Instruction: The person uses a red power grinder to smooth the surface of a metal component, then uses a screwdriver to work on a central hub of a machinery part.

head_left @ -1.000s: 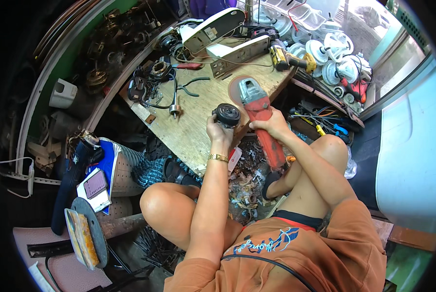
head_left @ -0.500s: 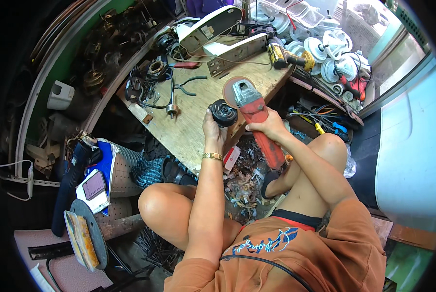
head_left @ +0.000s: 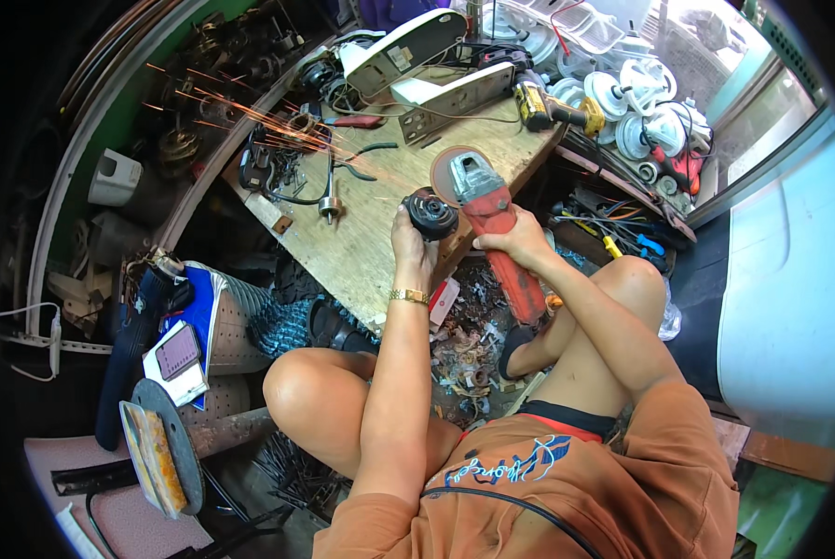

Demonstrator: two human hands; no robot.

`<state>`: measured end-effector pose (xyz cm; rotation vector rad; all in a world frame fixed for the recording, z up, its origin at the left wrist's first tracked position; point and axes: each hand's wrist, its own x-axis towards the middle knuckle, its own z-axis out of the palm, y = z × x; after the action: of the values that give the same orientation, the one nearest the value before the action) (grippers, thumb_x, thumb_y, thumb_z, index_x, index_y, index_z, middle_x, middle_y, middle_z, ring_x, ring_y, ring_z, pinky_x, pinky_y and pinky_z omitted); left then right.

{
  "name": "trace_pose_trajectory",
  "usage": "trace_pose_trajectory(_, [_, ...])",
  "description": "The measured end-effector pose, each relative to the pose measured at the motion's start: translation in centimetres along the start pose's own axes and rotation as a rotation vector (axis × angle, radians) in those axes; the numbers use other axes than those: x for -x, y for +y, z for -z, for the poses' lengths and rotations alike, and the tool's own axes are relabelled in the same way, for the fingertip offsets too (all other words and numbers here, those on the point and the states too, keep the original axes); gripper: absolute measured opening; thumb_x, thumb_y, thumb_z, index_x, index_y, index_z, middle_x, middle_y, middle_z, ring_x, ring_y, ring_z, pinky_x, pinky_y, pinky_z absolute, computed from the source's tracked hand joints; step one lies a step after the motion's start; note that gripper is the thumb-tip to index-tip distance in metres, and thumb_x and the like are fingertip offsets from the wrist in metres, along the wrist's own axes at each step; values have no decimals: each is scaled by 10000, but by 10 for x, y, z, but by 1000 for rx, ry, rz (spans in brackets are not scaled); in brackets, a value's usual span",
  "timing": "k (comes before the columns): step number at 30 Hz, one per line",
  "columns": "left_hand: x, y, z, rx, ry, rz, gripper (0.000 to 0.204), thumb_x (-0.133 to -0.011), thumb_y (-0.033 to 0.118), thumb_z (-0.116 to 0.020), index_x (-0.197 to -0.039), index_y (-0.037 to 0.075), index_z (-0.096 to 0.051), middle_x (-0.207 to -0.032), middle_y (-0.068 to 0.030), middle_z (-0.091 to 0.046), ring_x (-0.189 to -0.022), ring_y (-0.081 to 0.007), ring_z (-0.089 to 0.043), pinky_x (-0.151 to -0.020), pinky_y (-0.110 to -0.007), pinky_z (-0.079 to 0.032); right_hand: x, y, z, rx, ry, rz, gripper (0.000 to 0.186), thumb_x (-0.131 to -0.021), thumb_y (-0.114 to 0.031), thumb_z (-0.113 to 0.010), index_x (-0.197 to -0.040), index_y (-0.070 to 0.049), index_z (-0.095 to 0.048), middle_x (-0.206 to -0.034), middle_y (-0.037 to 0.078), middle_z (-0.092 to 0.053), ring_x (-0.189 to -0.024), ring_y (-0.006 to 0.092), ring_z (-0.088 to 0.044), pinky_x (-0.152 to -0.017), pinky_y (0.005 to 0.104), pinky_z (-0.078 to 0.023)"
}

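Note:
My left hand [head_left: 410,244] is closed round a round black motor part [head_left: 431,214] with a ringed metal centre, held up over the near edge of the wooden table [head_left: 380,191]. In my right hand [head_left: 520,240] is a red angle grinder [head_left: 492,212], gripped by its body with the grey head pointing away from me. Its brownish disc [head_left: 447,175] meets the far upper edge of the black part. Orange sparks [head_left: 259,116] fly from there toward the far left. The exact contact spot is partly hidden by the disc.
Pliers [head_left: 357,166], a metal shaft piece [head_left: 330,207] and metal brackets [head_left: 455,104] lie on the table. A yellow cordless drill [head_left: 557,107] rests at its far right corner. Screwdrivers [head_left: 613,244] sit below right. Scraps cover the floor [head_left: 473,359]; a phone [head_left: 178,351] lies at left.
Sparks now stream to the far left, where none showed before. The grinder's disc and the black part have shifted only slightly; both hands keep their grip.

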<state>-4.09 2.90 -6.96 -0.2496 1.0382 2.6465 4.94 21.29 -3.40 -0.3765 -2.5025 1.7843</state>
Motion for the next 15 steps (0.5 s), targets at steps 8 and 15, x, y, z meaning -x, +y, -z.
trace_pose_trajectory(8, [-1,-4,0,-35,11,-18,522,-1135,371,-237,-1286,1,-573,-1195,-169,-674,-1084,-316,-686,-975,-510,-574,2,-1,2,-6,-2,-14,742,-606,-331,-911,-1216,4,-653,-1118,132,-725,-1006,228,-686,-942,365,-523])
trace_pose_trajectory(15, [2,-4,-5,-1,48,-21,508,-1135,366,-257,-1315,-6,-554,-1241,-166,-663,-1121,-314,-674,-1004,-507,-559,0,4,-2,19,-1,-8,731,-607,-334,-911,-1205,4,-661,-1120,137,-725,-1009,225,-690,-949,370,-528])
